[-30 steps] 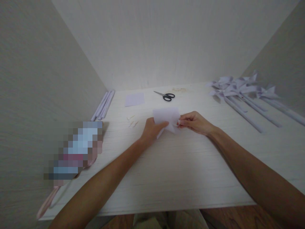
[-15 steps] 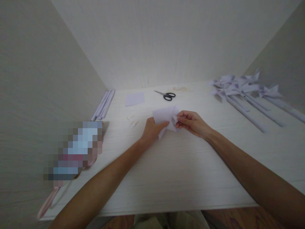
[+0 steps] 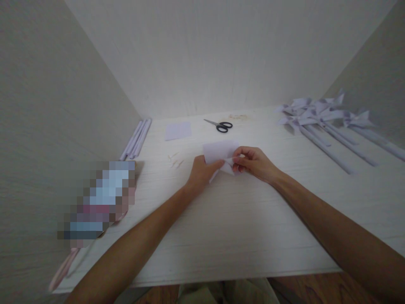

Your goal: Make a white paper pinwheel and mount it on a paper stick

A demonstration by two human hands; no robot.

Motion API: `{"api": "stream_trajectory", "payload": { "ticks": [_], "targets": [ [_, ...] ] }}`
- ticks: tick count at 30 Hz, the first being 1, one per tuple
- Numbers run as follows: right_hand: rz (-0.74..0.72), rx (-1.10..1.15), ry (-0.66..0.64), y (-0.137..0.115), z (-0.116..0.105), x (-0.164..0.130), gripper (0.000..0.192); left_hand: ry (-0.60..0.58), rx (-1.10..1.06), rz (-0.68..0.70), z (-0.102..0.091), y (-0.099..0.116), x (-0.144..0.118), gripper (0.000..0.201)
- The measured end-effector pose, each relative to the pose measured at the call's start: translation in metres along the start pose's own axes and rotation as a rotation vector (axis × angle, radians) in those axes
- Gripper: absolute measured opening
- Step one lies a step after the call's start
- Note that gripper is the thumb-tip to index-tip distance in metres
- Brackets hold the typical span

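Both hands work on one sheet of pale lilac paper (image 3: pixel 218 152) held just above the middle of the white table (image 3: pixel 240 228). The left hand (image 3: pixel 200 174) grips the sheet's lower left edge, thumb on top and fingers curled beneath. The right hand (image 3: pixel 255 162) meets it from the other side, thumb and forefinger pinched on a folded corner of the same sheet at its right edge. The two hands sit close together, nearly touching, with the paper bridging them. The upper part of the sheet stands flat and slightly tilted toward the far wall; the lower part appears creased into a point, though blur prevents a firm reading of the fold.

Behind the hands, a pair of black-handled scissors (image 3: pixel 219 125) lies on the table with its blades pointing left. To its left, a second lilac paper square (image 3: pixel 178 130) lies flat. Nearer the left hand, a few small pale sticks (image 3: pixel 175 161) are scattered on the surface. Along the left wall, a bundle of rolled paper tubes (image 3: pixel 136 138) lies lengthwise. At the far right, several finished paper pinwheels (image 3: pixel 319 116) on rolled stems lie side by side, heads toward the back wall. A pixelated object (image 3: pixel 98 202) rests at the table's left edge.
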State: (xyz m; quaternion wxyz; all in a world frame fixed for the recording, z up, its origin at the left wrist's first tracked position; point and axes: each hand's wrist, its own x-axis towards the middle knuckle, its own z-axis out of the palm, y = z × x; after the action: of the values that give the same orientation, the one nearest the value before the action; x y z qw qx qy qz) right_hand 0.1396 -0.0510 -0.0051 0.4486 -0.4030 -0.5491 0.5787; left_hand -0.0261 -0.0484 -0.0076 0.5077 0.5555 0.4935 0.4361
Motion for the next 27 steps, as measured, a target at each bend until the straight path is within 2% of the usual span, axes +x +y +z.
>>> {"api": "stream_trajectory", "payload": {
  "ticks": [11, 27],
  "targets": [
    [0.036, -0.158, 0.067, -0.002, 0.004, 0.001, 0.016, -0.02, 0.032, 0.001, 0.001, -0.004, 0.003, 0.028],
    [-0.02, -0.265, 0.157, -0.002, 0.011, 0.002, 0.015, -0.025, 0.039, -0.011, 0.001, -0.003, 0.003, 0.029]
  ]
}}
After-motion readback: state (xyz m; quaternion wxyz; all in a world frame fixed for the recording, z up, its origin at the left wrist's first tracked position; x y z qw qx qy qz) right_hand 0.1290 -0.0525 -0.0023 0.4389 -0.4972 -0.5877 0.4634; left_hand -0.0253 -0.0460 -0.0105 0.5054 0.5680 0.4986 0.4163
